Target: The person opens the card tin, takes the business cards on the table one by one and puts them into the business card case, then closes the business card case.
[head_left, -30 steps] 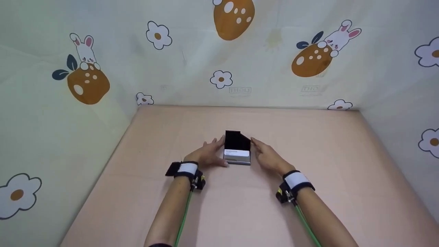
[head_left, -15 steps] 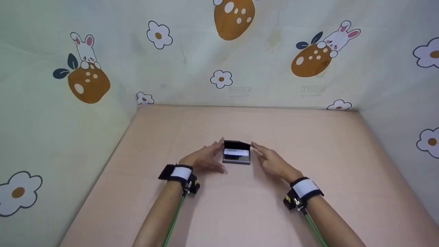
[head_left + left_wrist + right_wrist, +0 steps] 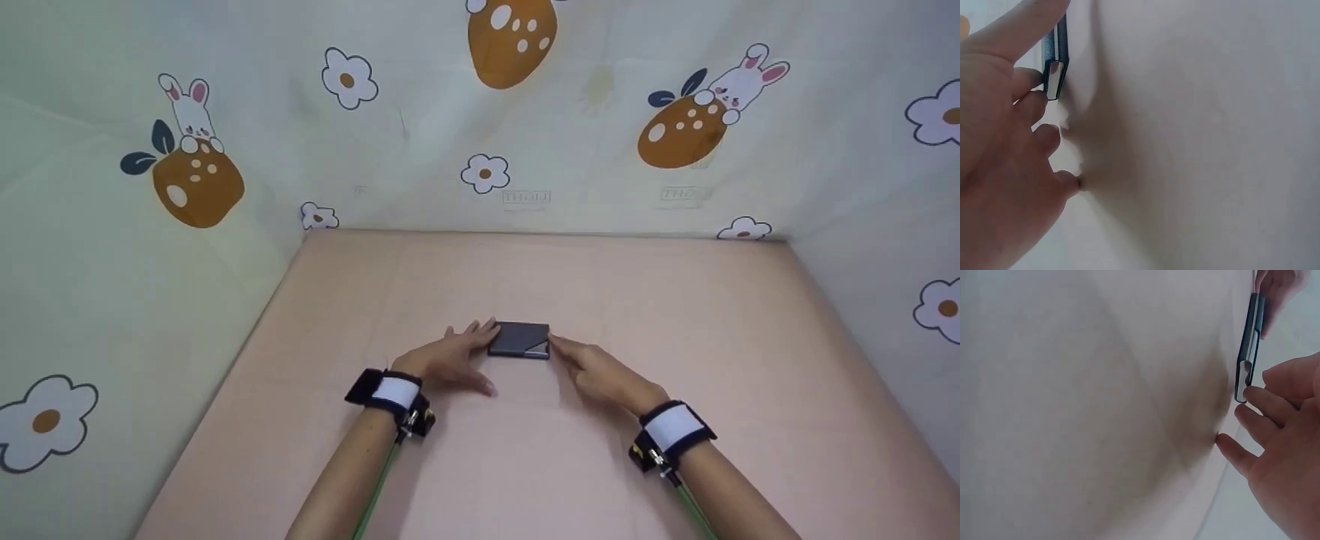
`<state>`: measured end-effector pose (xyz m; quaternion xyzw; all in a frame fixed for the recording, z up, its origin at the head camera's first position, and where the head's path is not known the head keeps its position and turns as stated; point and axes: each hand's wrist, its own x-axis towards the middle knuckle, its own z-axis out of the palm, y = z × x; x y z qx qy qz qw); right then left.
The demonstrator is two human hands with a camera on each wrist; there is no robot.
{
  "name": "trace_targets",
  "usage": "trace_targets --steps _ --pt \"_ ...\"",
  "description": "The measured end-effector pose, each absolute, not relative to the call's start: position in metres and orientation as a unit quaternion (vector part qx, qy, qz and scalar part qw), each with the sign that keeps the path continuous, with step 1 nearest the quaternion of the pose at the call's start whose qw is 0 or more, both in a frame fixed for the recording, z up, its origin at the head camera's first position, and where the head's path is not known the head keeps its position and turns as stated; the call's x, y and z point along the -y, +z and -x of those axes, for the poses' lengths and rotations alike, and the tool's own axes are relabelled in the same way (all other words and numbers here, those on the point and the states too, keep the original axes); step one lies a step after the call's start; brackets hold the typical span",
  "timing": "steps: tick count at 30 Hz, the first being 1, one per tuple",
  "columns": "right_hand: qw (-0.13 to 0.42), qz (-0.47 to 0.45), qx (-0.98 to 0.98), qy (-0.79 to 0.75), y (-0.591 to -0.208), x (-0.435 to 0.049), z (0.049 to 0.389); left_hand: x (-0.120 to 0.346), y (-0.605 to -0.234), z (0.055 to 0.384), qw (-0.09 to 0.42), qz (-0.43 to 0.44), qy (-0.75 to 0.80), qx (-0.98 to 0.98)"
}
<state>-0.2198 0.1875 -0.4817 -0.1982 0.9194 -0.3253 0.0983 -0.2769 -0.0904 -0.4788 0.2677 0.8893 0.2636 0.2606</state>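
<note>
A flat dark card case point(image 3: 517, 341) lies on the table in the middle of the head view, its lid folded down, a silvery corner showing at the front right. My left hand point(image 3: 448, 358) is at its left end, fingers spread, with fingertips over the far left corner and the thumb well apart from it. At the right end, the fingertips of my right hand point(image 3: 601, 377) touch the edge. The left wrist view shows one end of the case point(image 3: 1057, 62) beyond the thumb. In the right wrist view the case point(image 3: 1249, 349) stands edge-on beside the relaxed fingers.
The table point(image 3: 525, 457) has a pale pink cover. A cloth backdrop point(image 3: 405, 150) with rabbits, fruit and flowers rises behind it and at both sides. Each wrist wears a strapped camera, with a green cable point(image 3: 373, 495) running back along the left forearm.
The black inner lid stood upright a second ago, with a white card and shiny panel in view. It has swung down towards me and now covers them. Both hands have come slightly nearer to me.
</note>
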Motion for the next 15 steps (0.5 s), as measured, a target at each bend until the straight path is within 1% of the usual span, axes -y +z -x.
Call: trace_targets --steps 10,15 --pt "0.093 0.189 -0.931 -0.298 -0.4815 -0.1806 0.2129 0.0885 -0.476 0.274 0.259 -0.273 0.238 -0.895" --pt "0.09 0.199 -0.936 -0.276 -0.4808 -0.1809 0.2114 0.0871 -0.4742 0.2711 0.251 -0.267 0.24 -0.899"
